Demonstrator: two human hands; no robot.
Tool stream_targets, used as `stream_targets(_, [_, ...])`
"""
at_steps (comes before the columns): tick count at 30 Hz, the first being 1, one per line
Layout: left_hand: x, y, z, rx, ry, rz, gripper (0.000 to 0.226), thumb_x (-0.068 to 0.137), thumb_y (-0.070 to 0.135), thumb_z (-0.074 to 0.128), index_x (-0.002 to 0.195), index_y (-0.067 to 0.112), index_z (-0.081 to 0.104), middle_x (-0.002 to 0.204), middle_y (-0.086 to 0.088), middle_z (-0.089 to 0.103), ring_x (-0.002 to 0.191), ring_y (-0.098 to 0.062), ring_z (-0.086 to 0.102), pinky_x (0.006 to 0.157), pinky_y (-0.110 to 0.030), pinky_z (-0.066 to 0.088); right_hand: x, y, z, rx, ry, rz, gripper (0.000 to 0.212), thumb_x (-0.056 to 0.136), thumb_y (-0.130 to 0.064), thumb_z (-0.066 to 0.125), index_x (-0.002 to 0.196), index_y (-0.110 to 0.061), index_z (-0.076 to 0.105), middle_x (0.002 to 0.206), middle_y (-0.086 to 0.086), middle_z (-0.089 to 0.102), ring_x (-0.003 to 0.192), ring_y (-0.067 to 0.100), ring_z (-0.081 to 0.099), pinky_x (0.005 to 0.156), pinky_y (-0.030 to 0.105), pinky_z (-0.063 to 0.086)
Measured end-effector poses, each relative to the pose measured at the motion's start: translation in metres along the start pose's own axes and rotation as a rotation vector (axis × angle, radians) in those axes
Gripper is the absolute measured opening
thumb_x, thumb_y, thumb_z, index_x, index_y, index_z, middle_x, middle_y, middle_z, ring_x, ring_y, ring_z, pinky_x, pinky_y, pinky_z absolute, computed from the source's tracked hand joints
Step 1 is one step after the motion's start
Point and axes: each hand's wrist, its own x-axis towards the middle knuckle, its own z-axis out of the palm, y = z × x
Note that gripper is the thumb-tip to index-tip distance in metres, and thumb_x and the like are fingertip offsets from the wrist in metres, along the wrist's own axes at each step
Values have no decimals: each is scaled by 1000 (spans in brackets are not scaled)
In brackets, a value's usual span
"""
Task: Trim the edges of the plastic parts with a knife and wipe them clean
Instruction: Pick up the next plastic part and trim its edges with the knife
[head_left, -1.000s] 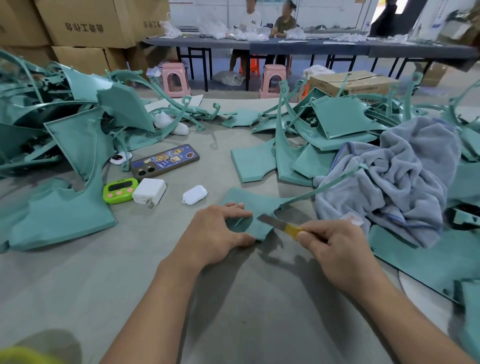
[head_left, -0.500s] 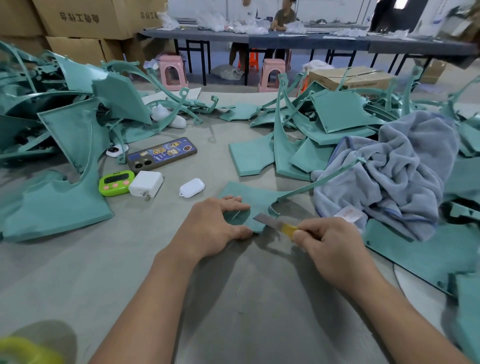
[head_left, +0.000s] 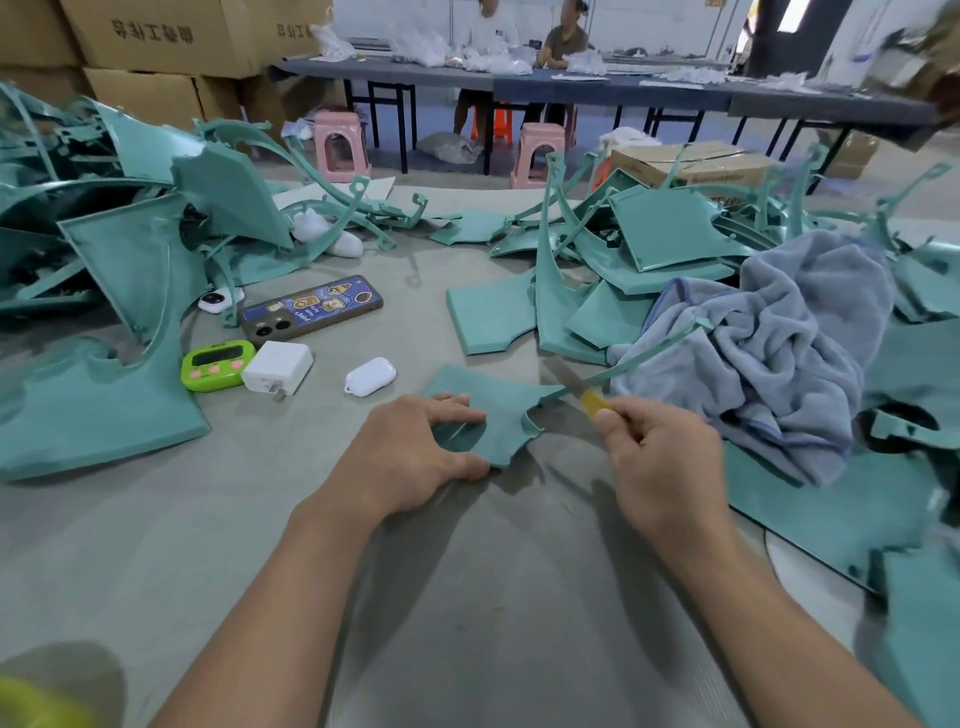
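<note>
A teal plastic part with a long thin arm lies flat on the grey table in front of me. My left hand grips its near left corner, thumb along the front edge and fingers on top. My right hand holds a yellow-handled knife, whose blade points up and left and meets the part's thin arm near where it joins the flat panel. A crumpled grey-blue towel lies to the right, and the thin arm runs up onto it.
Heaps of teal plastic parts fill the left and right of the table. A phone, a green timer, a white charger and a white earbud case lie left of centre. Two people sit at a far table.
The knife has moved from the part's lower notch up and to the right, onto the thin arm. My left hand still holds the part in the same place.
</note>
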Motion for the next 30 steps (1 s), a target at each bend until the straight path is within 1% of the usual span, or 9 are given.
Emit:
stream_targets(5, [0,0,-1,5,-7,2,57,65,40,90,118,47,71,141,31,53,118,19,43,102,-11,27,6,4,0,-242,19,165,38,99,-24,58,63,-13,50,48,-6,39,48,13,35,52,36,23])
stream_targets(7, [0,1,-2,12,-8,0,56,65,41,90,118,47,71,141,31,53,118,17,44,103,-12,28,3,5,-5,-265,77,131,35,99,-24,57,66,-13,51,50,-7,37,50,20,33,51,30,20])
stream_targets(9, [0,2,-3,24,-6,-4,56,65,41,90,117,48,71,141,30,53,121,14,47,104,-14,30,-2,-2,0,-241,-25,33,36,100,-25,57,66,-15,51,48,-5,41,49,20,35,54,22,26])
stream_targets(11, [0,2,-3,20,-6,-7,56,64,41,90,117,47,72,141,30,54,125,12,48,106,-15,31,-6,-6,6,-273,-94,33,35,101,-26,54,68,-16,50,49,-4,43,52,21,39,56,34,29])
stream_targets(15, [0,2,-3,13,-6,-1,56,64,40,90,117,47,72,141,30,54,126,11,48,105,-15,31,1,-2,-7,-378,109,162,28,101,-25,53,74,-22,46,67,9,63,60,30,39,58,35,22])
stream_targets(21, [1,1,-3,23,-2,8,57,64,39,90,118,45,72,141,28,54,128,9,48,106,-16,31,-12,-11,7,-368,-70,12,28,105,-31,47,81,-20,58,60,1,50,60,25,48,63,34,34])
stream_targets(24, [0,1,-3,15,-12,16,56,65,38,91,118,44,72,142,27,54,130,8,48,112,-20,31,5,8,-13,-330,133,175,27,105,-26,46,82,-20,59,73,12,65,73,38,56,64,36,27])
stream_targets(26, [0,1,-4,11,-12,10,54,65,38,91,116,45,73,140,29,54,126,10,49,110,-19,32,2,6,-20,-308,309,76,27,100,-17,54,73,-19,55,61,9,60,58,31,42,61,33,23])
stream_targets(30, [0,2,-4,24,-10,2,52,65,38,91,112,48,73,137,33,54,118,16,46,103,-15,31,-8,-9,-6,-387,159,-203,19,90,-6,66,72,-12,65,49,5,55,44,22,25,70,35,34])
